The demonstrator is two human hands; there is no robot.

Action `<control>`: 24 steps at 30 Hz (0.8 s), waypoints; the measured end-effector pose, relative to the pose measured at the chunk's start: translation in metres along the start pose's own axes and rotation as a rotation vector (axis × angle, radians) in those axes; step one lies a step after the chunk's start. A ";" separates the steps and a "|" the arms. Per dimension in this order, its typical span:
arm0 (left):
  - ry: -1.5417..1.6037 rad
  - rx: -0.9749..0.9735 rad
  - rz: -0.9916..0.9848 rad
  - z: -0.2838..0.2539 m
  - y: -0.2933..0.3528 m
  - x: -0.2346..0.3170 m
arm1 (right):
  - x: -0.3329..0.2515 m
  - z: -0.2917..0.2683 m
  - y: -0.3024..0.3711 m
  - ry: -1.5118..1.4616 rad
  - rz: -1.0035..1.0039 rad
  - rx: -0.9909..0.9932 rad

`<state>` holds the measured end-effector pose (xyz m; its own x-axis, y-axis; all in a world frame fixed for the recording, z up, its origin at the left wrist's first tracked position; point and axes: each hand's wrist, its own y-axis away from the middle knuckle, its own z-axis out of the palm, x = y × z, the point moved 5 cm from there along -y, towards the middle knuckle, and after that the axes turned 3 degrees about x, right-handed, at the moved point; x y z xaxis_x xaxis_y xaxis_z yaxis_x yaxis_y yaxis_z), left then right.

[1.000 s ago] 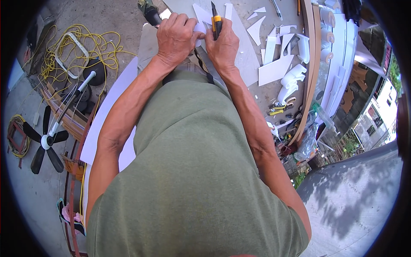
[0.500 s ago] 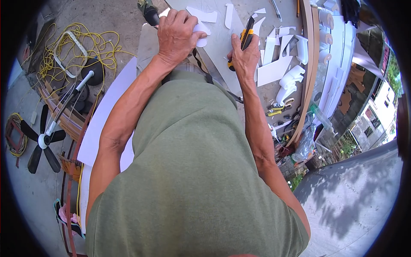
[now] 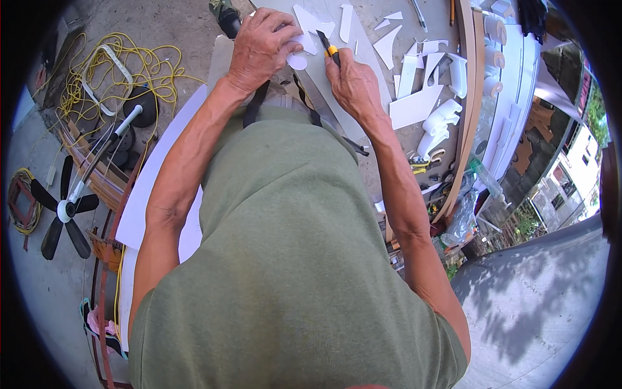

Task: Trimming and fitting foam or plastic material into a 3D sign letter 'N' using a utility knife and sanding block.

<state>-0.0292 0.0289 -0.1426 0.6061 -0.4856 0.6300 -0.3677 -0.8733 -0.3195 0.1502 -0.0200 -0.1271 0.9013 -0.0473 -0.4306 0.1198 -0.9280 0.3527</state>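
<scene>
My left hand (image 3: pixel 264 48) has its fingers curled over a small white flat cut piece (image 3: pixel 297 61), whose rounded end shows below them. My right hand (image 3: pixel 355 84) grips a yellow and black utility knife (image 3: pixel 334 54). The knife's dark blade points up and to the left, over the grey work board (image 3: pixel 330 87), beside a pointed white offcut (image 3: pixel 316 24). A gap separates the blade from my left fingers. Most of the knife's handle is hidden in my right hand.
More white cut pieces (image 3: pixel 414 107) and rolled white curls (image 3: pixel 440 123) lie to the right, with a pen (image 3: pixel 419 15) beyond. A brown wooden edge (image 3: pixel 468 97) borders them. Tangled yellow cord (image 3: pixel 170 68) and a black-bladed fan (image 3: pixel 66 211) are on the left.
My right hand has moved left with the knife, which now tilts toward my left hand. My left hand has shifted slightly left, and a white offcut beside it has turned.
</scene>
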 end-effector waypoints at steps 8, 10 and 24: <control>0.101 0.056 -0.052 0.001 0.001 0.001 | -0.010 0.014 -0.003 -0.027 -0.007 0.028; 0.104 0.059 -0.062 0.002 0.002 0.000 | -0.011 0.014 -0.003 0.020 -0.016 0.085; 0.117 0.056 -0.066 0.003 0.003 0.000 | -0.011 0.009 -0.004 0.032 -0.032 0.061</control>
<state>-0.0284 0.0261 -0.1461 0.5401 -0.4226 0.7278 -0.2883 -0.9054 -0.3118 0.1362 -0.0189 -0.1310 0.9106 -0.0066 -0.4132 0.1237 -0.9497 0.2878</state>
